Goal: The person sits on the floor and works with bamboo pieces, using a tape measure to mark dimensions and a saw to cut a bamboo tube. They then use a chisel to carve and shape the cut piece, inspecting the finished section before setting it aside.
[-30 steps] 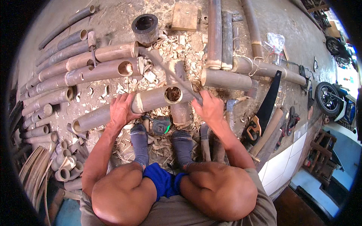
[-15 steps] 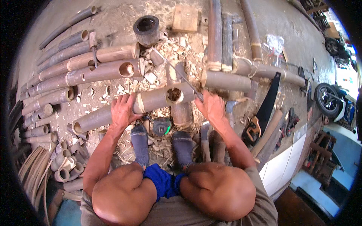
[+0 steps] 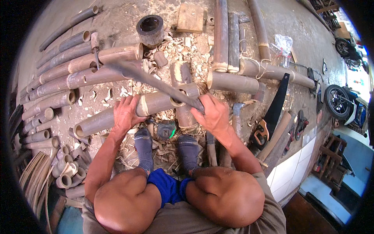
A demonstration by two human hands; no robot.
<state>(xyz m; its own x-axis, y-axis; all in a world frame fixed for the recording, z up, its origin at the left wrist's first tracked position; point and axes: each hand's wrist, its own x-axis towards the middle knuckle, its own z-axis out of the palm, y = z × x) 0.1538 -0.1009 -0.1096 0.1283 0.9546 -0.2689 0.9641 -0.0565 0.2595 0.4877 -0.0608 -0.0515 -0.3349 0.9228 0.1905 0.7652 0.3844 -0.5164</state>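
Note:
A thick bamboo tube (image 3: 157, 101) lies slanting in front of my feet, across another bamboo piece (image 3: 186, 116). My left hand (image 3: 125, 113) is closed over its middle, beside a pale node ring. My right hand (image 3: 212, 114) grips a machete (image 3: 159, 84) near the tube's right end. The long dark blade is blurred by motion and points up and left, passing over the tube. It partly covers the round hole in the tube's upper side. Whether the blade touches the tube I cannot tell. A black tape measure (image 3: 166, 130) sits between my feet.
Bamboo tubes (image 3: 85, 80) lie side by side at left, a chisel-like tool (image 3: 96, 48) resting on them. Wood chips (image 3: 177, 48) litter the ground beyond. A dark cylinder (image 3: 150, 31) stands far off. At right are a handsaw (image 3: 274, 111), a hammer-like tool (image 3: 237, 117) and more bamboo.
The machete has turned from edge-on to showing its broad side, and its tip has swung left. My right hand has moved slightly left; my left hand and the tube have stayed nearly still.

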